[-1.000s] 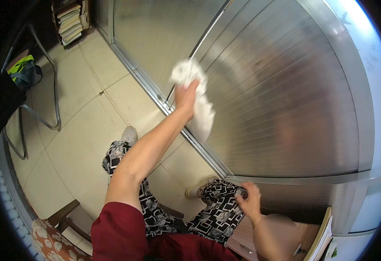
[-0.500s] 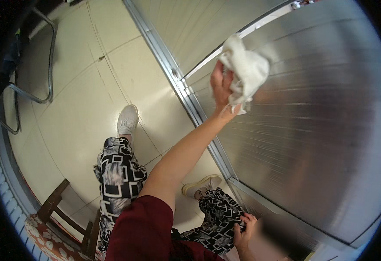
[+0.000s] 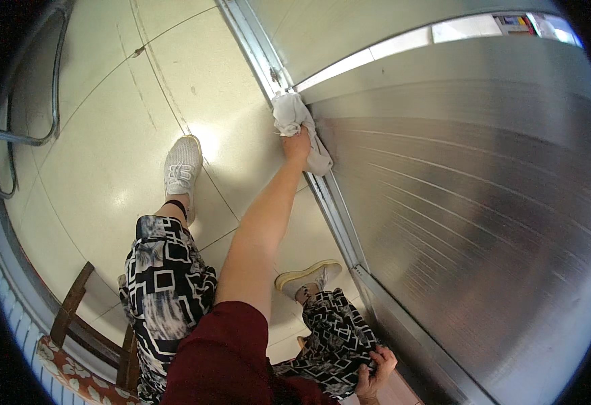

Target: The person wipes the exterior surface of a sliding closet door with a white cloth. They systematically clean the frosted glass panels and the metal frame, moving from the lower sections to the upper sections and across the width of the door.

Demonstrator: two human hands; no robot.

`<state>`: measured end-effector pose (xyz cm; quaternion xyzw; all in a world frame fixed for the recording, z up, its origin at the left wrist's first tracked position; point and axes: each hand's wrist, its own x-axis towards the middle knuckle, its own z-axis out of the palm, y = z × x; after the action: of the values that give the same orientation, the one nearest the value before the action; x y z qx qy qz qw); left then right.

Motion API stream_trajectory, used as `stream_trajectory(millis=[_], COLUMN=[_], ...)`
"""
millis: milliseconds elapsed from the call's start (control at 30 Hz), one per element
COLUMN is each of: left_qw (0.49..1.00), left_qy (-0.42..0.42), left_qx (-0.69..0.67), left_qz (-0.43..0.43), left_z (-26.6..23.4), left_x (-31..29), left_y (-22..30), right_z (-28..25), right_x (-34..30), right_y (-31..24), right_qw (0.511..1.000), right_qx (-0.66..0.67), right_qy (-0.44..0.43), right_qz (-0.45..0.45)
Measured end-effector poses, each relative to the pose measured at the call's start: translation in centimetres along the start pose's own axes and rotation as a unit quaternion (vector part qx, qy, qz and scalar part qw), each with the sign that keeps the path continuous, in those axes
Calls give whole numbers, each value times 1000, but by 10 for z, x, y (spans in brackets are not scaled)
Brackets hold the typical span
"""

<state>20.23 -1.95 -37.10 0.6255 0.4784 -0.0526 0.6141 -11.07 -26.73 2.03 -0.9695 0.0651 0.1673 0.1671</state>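
Note:
My left hand (image 3: 297,144) is closed around a white cloth (image 3: 288,113), at the end of my outstretched left arm. The cloth is pressed against the metal door track (image 3: 322,196) along the foot of the ribbed, shiny sliding panel (image 3: 444,202). Part of it hangs along the panel's lower edge beside my wrist. At the lower right, my right hand (image 3: 375,372) rests on my right knee, over the black-and-white patterned trousers (image 3: 339,337). Its thumb and fingers are apart, with nothing seen in them.
Pale floor tiles (image 3: 106,169) lie to the left of the track. A metal chair frame (image 3: 56,81) stands at the far left, and a wooden chair with a flowered seat (image 3: 72,374) at the lower left. A bright gap (image 3: 403,44) shows between two panels at the top.
My left hand has come down and left with the cloth, from the panel's face to the track at its foot. The view has shifted slightly; my right hand stays on my knee.

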Motion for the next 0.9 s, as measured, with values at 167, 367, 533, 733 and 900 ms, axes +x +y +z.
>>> stream_trajectory(millis=[167, 367, 533, 733, 900], left_qw=[974, 892, 693, 940, 991], left_qy=[0, -12, 7, 71, -88], left_qx=[-212, -187, -179, -38, 25], left_qz=[-83, 412, 698, 331, -102], left_z=[7, -15, -20, 45, 44], left_x=[-103, -245, -273, -138, -67], left_y=[57, 175, 196, 13, -24], right_z=[2, 4, 8, 2, -1], right_x=[-4, -16, -17, -12, -10], right_y=[3, 12, 16, 4, -3], right_qw=[999, 998, 997, 998, 999], right_qx=[27, 30, 28, 29, 21], right_qy=[23, 56, 68, 47, 25], right_qz=[-18, -18, -17, -11, 14])
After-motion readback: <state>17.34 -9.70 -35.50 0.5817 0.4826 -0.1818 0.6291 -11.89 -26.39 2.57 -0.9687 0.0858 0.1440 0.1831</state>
